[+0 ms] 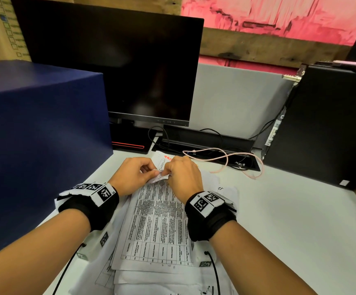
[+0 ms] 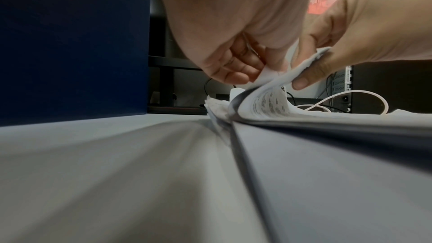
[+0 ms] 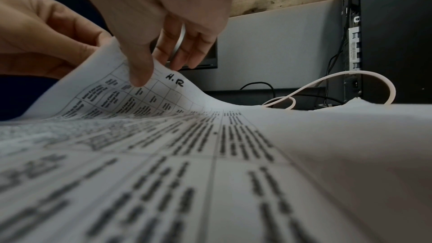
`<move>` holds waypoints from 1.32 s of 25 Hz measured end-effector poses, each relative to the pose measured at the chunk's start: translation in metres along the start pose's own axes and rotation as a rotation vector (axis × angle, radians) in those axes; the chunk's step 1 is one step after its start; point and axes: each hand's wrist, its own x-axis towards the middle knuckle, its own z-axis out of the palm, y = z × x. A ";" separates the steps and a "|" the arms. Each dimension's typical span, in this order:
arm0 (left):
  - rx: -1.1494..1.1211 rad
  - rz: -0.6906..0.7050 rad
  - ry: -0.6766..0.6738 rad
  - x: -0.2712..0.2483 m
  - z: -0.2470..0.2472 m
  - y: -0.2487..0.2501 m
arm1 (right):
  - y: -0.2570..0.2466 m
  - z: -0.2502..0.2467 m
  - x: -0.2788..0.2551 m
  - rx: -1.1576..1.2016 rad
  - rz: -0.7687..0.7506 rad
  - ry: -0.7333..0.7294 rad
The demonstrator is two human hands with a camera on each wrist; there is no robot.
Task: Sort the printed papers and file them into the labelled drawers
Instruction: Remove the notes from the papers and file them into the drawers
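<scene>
The head view is evenly lit and fairly sharp, though straight edges bow toward its borders. Beyond the hands the monitor (image 1: 113,67) shows only a faint sheen. Both wrist views are dimmer. Below the left hand (image 2: 233,30) the desk (image 2: 93,173) smears into streaks, perhaps motion blur. Beneath the right hand (image 3: 163,16) the print on the paper (image 3: 187,154) is soft nearest the lens, sharper at the fingertips. Both palms look pale and washed out.

Head view above; wrist views desk-level, close.
</scene>
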 end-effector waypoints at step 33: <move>-0.524 0.221 0.355 -0.040 -0.051 0.130 | 0.030 -0.137 -0.065 1.129 0.246 0.417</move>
